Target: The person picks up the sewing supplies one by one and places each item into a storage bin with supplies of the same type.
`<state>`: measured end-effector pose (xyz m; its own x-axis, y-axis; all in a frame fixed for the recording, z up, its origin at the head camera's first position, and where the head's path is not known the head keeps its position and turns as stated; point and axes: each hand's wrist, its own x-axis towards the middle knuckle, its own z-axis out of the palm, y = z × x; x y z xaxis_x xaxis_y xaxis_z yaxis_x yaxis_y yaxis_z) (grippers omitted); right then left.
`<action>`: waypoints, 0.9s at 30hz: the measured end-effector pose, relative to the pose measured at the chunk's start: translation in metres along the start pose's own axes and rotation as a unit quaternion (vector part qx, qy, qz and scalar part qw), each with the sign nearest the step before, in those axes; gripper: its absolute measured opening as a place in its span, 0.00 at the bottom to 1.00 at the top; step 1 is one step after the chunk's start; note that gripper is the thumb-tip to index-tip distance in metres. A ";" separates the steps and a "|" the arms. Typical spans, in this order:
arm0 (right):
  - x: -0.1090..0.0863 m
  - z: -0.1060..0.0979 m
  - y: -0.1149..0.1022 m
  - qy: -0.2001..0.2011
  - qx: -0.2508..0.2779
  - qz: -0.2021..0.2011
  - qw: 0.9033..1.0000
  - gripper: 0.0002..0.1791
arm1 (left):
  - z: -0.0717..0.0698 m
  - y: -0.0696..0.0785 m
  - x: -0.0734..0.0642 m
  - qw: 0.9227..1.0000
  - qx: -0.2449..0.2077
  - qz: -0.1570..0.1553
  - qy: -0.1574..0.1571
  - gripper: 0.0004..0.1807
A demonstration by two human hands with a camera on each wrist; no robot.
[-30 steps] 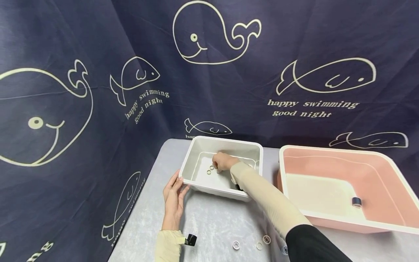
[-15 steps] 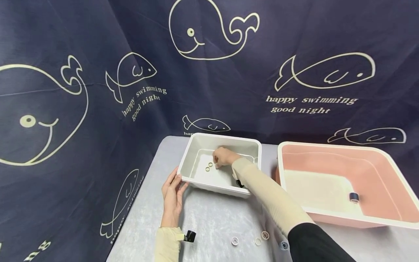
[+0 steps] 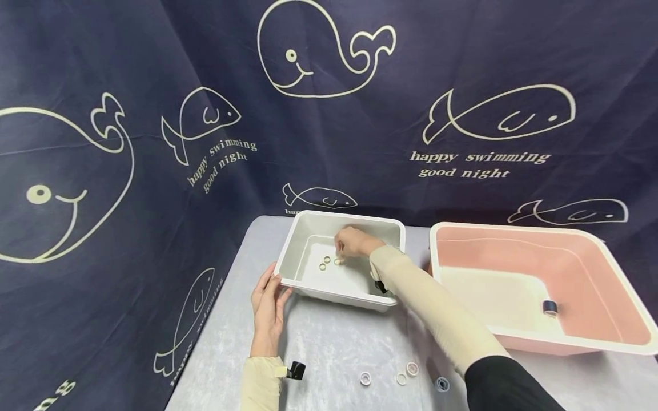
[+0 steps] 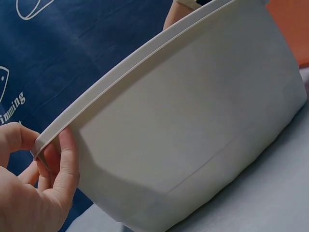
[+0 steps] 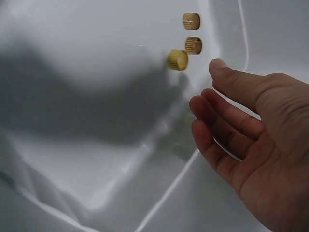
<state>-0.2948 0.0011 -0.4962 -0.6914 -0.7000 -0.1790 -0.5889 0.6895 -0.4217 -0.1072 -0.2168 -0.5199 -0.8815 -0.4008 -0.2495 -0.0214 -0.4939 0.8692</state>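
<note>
My left hand grips the front left corner of a white plastic bin; in the left wrist view the thumb is above the rim and fingers are below it. My right hand is inside the bin, fingers loosely bent, holding nothing. Just beyond its fingertips are three small ribbed gold caps, ring-like from above: a brighter yellow one, a middle one and a far one. They lie close together on the bin floor, apart from the hand.
A larger pink bin stands to the right, with a dark blue cylindrical piece inside. On the table in front lie a white ring, a thin pale ring, a pinkish ring and a blue ring. A whale-print curtain hangs behind.
A third gold cap now shows beside the other two, under my right hand, whose fingers have let go of it. My left hand stays on the bin's corner. The head view has shifted slightly.
</note>
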 end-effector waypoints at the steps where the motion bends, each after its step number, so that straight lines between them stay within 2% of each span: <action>1: -0.001 -0.002 -0.001 0.004 0.000 -0.004 1.000 0.06 | 0.000 0.000 0.000 1.000 0.002 -0.002 0.002 0.26; 11: -0.020 -0.028 -0.020 0.023 -0.016 -0.035 0.999 0.09 | 0.001 0.000 -0.001 1.000 0.009 -0.007 -0.001 0.26; 18: -0.032 -0.038 -0.028 0.034 -0.017 -0.053 0.998 0.08 | -0.001 0.001 -0.001 1.000 0.003 -0.006 0.000 0.26; 27: -0.068 -0.061 -0.037 0.071 -0.004 -0.081 0.994 0.05 | -0.002 0.002 -0.002 1.000 0.000 -0.016 -0.012 0.27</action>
<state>-0.2514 0.0350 -0.4138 -0.6393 -0.7687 0.0185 -0.7002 0.5720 -0.4272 -0.1042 -0.2184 -0.5184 -0.8913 -0.3669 -0.2664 -0.0492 -0.5058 0.8612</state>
